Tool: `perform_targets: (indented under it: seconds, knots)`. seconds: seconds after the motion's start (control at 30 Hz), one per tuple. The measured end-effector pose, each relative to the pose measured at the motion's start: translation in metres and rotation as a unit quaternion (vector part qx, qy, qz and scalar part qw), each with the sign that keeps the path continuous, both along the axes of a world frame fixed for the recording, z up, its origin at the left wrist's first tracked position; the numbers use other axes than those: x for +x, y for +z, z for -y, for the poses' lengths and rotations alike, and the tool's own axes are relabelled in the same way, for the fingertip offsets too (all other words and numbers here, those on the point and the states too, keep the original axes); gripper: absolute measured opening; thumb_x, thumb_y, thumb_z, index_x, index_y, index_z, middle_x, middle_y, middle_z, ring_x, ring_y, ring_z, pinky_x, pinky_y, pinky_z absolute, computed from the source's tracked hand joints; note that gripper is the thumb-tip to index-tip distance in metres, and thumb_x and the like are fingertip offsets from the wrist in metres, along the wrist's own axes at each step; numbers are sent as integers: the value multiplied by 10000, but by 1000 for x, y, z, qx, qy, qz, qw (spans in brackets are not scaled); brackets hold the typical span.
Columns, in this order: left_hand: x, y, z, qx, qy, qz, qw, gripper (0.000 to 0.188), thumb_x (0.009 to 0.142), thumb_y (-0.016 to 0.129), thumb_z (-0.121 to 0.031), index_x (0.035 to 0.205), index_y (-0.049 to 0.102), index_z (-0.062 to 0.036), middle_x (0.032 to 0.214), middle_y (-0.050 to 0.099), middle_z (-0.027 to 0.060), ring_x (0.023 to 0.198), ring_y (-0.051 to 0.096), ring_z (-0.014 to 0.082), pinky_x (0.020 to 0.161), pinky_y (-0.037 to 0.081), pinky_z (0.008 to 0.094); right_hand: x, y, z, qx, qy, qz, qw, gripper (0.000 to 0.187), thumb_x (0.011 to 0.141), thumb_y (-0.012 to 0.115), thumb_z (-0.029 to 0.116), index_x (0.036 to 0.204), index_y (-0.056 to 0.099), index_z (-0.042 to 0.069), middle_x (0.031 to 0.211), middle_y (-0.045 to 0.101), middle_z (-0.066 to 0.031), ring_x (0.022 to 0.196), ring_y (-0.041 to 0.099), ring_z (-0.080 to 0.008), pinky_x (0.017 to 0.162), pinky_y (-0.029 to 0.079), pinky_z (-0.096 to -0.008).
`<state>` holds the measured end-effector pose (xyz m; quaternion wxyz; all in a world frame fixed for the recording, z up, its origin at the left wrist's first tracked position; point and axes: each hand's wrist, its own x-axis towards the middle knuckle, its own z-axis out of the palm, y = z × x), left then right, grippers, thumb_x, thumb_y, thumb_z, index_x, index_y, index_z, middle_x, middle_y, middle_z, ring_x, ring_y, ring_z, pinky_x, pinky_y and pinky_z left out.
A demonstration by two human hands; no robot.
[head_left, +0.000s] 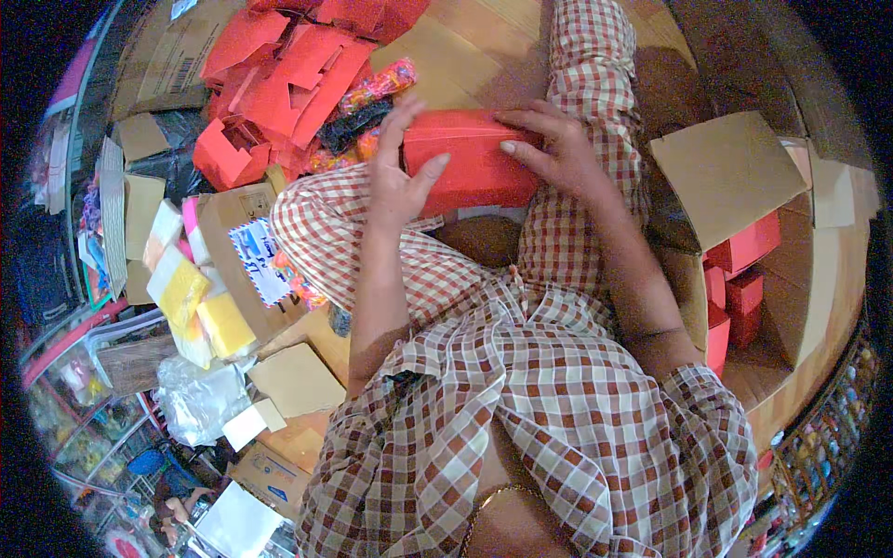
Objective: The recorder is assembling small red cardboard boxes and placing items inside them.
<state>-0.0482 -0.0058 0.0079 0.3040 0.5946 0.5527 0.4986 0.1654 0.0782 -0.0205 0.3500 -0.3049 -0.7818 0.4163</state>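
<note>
A closed red cardboard box (465, 153) lies across my lap between my two hands. My left hand (402, 177) is at its left end, fingers stretched up and thumb spread apart; whether the palm presses on the box I cannot tell. My right hand (563, 153) grips the right end, with thumb and fingers over the top face. Beyond my left hand are bright patterned wrapped packets (379, 84) and a black packet (355, 126), partly covered by a heap of unfolded red boxes (302, 84).
To my right stands an open brown carton (809, 279) with several red boxes (744, 302) inside. At left are yellow-and-white packs (200, 298), a clear plastic bag (200, 395) and cardboard pieces (298, 379). A wire rack (828, 432) stands at lower right.
</note>
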Motion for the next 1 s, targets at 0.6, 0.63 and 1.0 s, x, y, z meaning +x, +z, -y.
perform_targets:
  seconds: [0.6, 0.63, 1.0]
  knots:
    - [13, -4, 9, -116, -20, 30, 993, 993, 588, 773, -77, 1393, 192, -58, 1382, 293, 146, 1297, 277, 254, 1076, 222, 374, -10, 23, -6, -17, 153, 38, 987, 496, 763, 662, 287, 1161, 542, 16, 1078, 583, -214, 977, 578, -345, 851, 455, -393]
    - [12, -2, 9, -146, -43, -11, 988, 1000, 575, 781, -102, 1391, 204, -61, 1381, 294, 142, 1296, 278, 254, 1075, 223, 369, -8, 22, -8, -15, 154, 31, 987, 496, 763, 662, 287, 1161, 542, 16, 1078, 583, -214, 977, 578, -345, 851, 455, -393]
    - [-1, 10, 15, -170, -78, -39, 982, 1007, 565, 795, -157, 1382, 220, -29, 1358, 335, 157, 1262, 332, 241, 1054, 261, 359, -6, 24, -16, -47, 215, 45, 974, 438, 872, 544, 282, 1211, 502, 9, 979, 625, -178, 967, 592, -244, 842, 451, -329]
